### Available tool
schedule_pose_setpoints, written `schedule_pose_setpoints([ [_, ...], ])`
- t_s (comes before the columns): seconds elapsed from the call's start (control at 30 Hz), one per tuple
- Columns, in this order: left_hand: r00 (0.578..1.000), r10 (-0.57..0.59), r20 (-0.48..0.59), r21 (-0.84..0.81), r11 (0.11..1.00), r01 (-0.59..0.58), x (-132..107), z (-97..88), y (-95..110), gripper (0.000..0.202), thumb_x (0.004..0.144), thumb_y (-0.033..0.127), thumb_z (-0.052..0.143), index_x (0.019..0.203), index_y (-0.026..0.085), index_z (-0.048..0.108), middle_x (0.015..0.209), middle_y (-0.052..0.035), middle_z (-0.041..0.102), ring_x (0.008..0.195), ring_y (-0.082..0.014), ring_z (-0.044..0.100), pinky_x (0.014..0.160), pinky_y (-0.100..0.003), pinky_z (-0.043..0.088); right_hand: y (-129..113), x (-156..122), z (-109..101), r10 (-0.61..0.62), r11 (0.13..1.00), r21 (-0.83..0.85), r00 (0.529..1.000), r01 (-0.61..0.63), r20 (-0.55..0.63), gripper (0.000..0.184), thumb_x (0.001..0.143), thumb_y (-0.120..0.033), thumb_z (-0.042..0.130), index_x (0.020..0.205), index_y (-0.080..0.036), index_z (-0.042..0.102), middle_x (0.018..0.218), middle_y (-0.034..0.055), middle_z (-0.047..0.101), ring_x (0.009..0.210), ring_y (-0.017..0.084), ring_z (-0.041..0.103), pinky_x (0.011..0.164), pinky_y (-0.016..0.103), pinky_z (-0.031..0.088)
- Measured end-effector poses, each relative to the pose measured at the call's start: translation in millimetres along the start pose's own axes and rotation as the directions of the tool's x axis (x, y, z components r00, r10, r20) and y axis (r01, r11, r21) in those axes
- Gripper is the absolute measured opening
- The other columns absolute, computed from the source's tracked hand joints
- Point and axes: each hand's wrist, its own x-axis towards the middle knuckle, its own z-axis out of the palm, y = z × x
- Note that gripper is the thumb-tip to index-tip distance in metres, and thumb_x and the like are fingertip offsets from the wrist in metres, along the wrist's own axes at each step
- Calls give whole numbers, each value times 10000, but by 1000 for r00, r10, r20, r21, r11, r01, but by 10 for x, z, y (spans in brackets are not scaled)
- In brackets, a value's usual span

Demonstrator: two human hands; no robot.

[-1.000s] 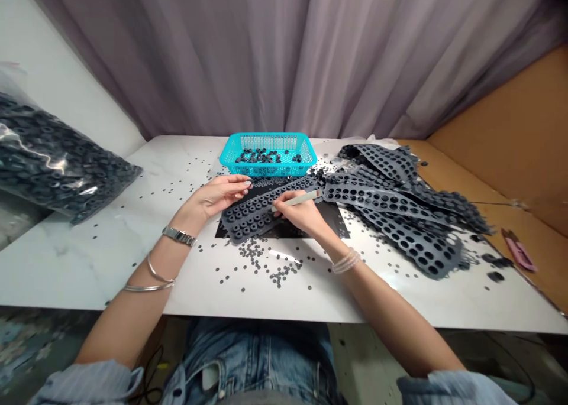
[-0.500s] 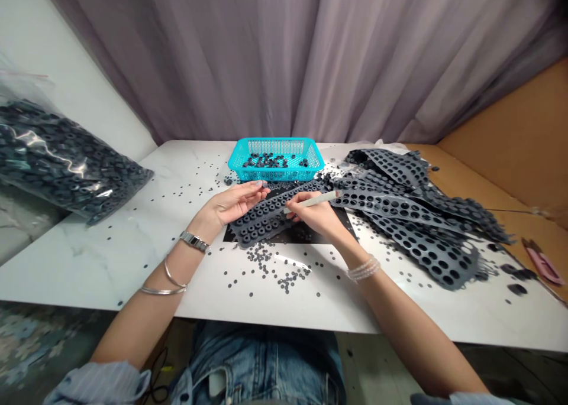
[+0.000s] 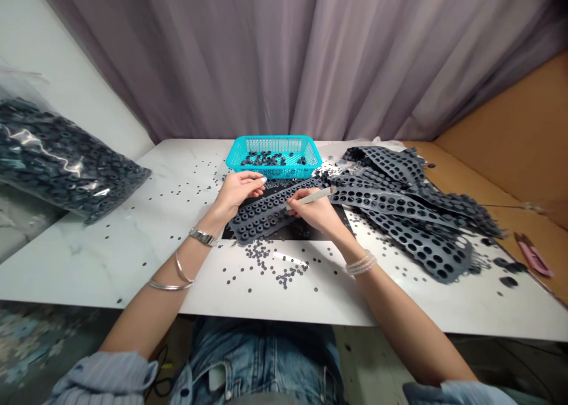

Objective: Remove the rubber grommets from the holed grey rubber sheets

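Observation:
My right hand [image 3: 310,209] grips a slim white pen-like tool [image 3: 318,195], its lower end towards a dark grey rubber strip [image 3: 277,203] with rows of round ring-shaped pieces. The tool's working tip is too small to make out. Above the strip's left part, my left hand [image 3: 239,192] is closed, thumb and fingers together, just in front of the turquoise basket [image 3: 231,161]. Whatever those fingers hold, if anything, is hidden. Loose black rings [image 3: 266,158] lie in the basket. Under the strip is a black mat [image 3: 310,230].
Punched-out rubber sheets [image 3: 394,207] are heaped on the right. A clear bag of black rings [image 3: 62,156] stands at the left. Small black discs [image 3: 288,278] are scattered over the white table [image 3: 168,263]. A pink-handled tool [image 3: 532,256] lies at far right.
My left hand has turned from palm-up with loosely curled fingers to palm-down with them drawn together, slightly nearer the basket. My right hand with the white tool has barely moved.

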Motion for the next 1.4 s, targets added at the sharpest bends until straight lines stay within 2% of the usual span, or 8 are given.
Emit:
schedule_pose_setpoints([
  [0.23,973,232,16,436,874,-215,34,43,-97,495,755,181,687,1242,141,610,798,-41,715,681,-147,666,679,-285,537,4,-1,-11,9,999,36,1000,-9,12,145,775,-217,584,669,-141,647,640,78,699,583,144,642,546,228,496],
  [0.37,925,222,309,619,691,-373,-185,36,31,187,773,204,655,939,165,731,843,-52,711,779,-173,656,749,-310,515,-33,-30,7,49,991,114,990,-65,135,109,767,-193,611,703,-131,674,648,70,710,573,127,634,565,221,513],
  [0.5,865,123,486,704,531,-471,-379,102,122,177,784,235,663,927,184,754,899,-60,689,847,-202,642,797,-340,493,-22,-50,16,43,998,39,985,-50,166,97,744,-162,613,702,-135,696,657,63,721,569,121,617,534,202,475],
  [0.8,857,91,507,762,417,-495,-365,116,-47,181,807,289,638,931,185,719,964,-68,642,977,-246,593,883,-376,459,-103,-110,49,-40,994,-96,986,56,161,143,761,-139,575,668,-132,684,627,42,698,549,112,573,492,209,375],
  [1.03,862,131,489,804,317,-504,-410,202,-114,99,813,232,566,761,181,633,869,-76,617,910,-254,574,789,-375,462,-181,-137,93,-73,971,-215,986,104,150,192,774,-94,580,604,-146,654,608,41,682,551,116,563,504,222,348],
  [1.13,867,120,484,778,394,-489,-373,212,-141,110,797,200,573,728,180,657,815,-64,643,836,-226,592,732,-347,450,-178,-131,108,-66,969,-229,988,98,142,195,772,-81,573,608,-148,655,622,52,691,558,128,576,509,229,357],
  [1.3,870,-21,493,637,690,-344,-299,103,-4,85,756,195,650,717,181,724,672,-14,671,644,-151,577,641,-304,422,-163,-134,121,-66,971,-222,991,91,119,193,783,-102,581,608,-149,647,617,54,692,551,129,573,514,229,374],
  [1.4,901,-14,434,389,905,-174,-255,-37,128,98,738,270,733,771,179,745,708,-14,681,664,-131,572,656,-289,434,-141,-131,122,-61,978,-190,991,83,120,192,785,-116,577,608,-144,644,621,62,696,544,125,572,517,229,389],
])
